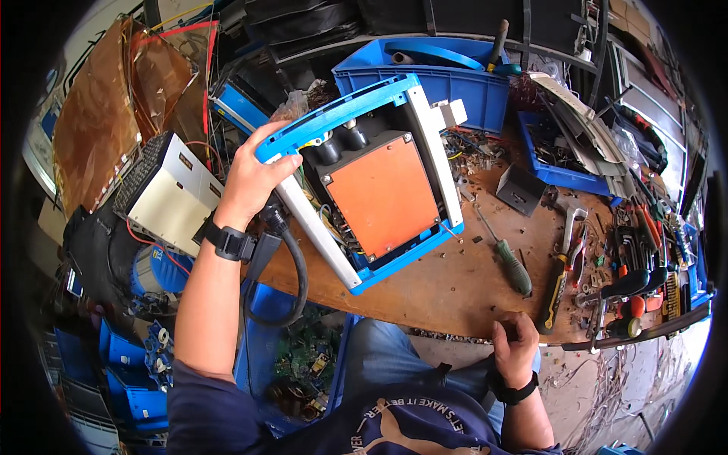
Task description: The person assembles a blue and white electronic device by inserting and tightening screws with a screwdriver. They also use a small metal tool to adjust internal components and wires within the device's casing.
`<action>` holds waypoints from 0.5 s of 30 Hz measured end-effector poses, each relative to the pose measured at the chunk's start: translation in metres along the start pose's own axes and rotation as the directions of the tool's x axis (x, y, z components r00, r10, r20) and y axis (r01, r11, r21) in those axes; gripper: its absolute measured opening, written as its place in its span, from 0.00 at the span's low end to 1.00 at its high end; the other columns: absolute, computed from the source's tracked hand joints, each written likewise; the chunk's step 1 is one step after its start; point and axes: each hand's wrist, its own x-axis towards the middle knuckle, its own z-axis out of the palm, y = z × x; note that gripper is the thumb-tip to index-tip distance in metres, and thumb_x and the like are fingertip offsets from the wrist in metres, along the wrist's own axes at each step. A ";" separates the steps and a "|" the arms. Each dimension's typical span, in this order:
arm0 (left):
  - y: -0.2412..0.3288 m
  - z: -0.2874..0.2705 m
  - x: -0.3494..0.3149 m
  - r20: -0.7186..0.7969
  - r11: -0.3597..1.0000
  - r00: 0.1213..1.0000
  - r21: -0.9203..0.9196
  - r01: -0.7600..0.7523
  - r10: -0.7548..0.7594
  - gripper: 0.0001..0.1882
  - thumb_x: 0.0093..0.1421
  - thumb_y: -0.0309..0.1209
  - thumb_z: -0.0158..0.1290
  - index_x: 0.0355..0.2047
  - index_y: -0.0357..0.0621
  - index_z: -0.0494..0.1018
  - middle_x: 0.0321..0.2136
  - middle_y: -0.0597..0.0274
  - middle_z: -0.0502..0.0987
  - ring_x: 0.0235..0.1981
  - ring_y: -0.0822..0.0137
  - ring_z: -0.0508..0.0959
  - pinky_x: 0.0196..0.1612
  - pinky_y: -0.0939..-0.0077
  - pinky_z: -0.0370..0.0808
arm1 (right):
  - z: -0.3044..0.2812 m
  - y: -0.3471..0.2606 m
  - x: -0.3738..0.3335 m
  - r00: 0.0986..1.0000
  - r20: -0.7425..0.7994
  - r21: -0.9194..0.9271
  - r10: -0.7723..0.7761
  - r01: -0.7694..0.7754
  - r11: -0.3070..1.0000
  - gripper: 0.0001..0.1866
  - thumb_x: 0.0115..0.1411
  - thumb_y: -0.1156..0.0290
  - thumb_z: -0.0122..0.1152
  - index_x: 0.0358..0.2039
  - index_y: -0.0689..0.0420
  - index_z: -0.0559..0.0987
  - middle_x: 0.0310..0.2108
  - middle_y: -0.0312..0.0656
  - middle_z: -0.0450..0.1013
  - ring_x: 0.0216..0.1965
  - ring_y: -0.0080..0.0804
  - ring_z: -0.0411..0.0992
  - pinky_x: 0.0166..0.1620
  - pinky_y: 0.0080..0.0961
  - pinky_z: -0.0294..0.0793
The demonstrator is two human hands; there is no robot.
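Note:
A boxy device with a blue-and-silver frame (303, 221) stands tilted on the wooden workbench. An orange panel (384, 197) with screws in its corners covers much of its open face, and black cylindrical parts sit above the panel. My left hand (256, 173) is closed round the frame's upper left corner, thumb on the near side. Beside my left wrist a thick black cable (301, 292) loops down past the bench edge. My right hand (517, 346) is by the bench's front edge with its fingers curled; nothing shows in it. Closest to it lie a green-handled screwdriver (513, 269) and a hammer (557, 284).
A blue crate (432, 95) stands behind the device. Pliers and other hand tools (633, 250) crowd the bench's right end. A blue tray of scrap (561, 171) sits at the back right, and a bin of circuit boards (258, 356) is below the bench. Left is a beige unit (173, 197).

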 end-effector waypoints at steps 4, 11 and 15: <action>0.000 0.002 0.000 0.000 0.999 0.999 0.007 -0.035 0.035 0.29 0.52 0.28 0.65 0.54 0.36 0.72 0.41 0.63 0.79 0.40 0.74 0.78 0.45 0.79 0.75 | 0.002 0.014 -0.002 0.998 -0.032 -0.062 -0.047 0.045 0.997 0.07 0.52 0.77 0.67 0.30 0.61 0.77 0.24 0.45 0.71 0.24 0.39 0.71 0.30 0.29 0.69; 0.010 0.008 -0.014 -0.037 1.000 0.999 -0.014 -0.027 0.026 0.29 0.50 0.29 0.67 0.52 0.34 0.72 0.45 0.55 0.77 0.45 0.66 0.79 0.49 0.72 0.76 | 0.009 0.016 -0.004 0.989 -0.062 -0.086 -0.138 0.132 0.988 0.06 0.54 0.75 0.64 0.28 0.63 0.75 0.24 0.46 0.71 0.26 0.41 0.70 0.32 0.31 0.69; 0.014 0.009 -0.018 -0.059 0.993 0.992 0.062 -0.105 0.109 0.31 0.47 0.28 0.67 0.51 0.32 0.72 0.47 0.48 0.75 0.49 0.56 0.78 0.55 0.67 0.73 | 0.003 0.000 -0.003 0.996 0.052 0.041 0.067 -0.069 0.997 0.08 0.60 0.77 0.59 0.39 0.66 0.77 0.36 0.46 0.75 0.38 0.32 0.74 0.44 0.27 0.72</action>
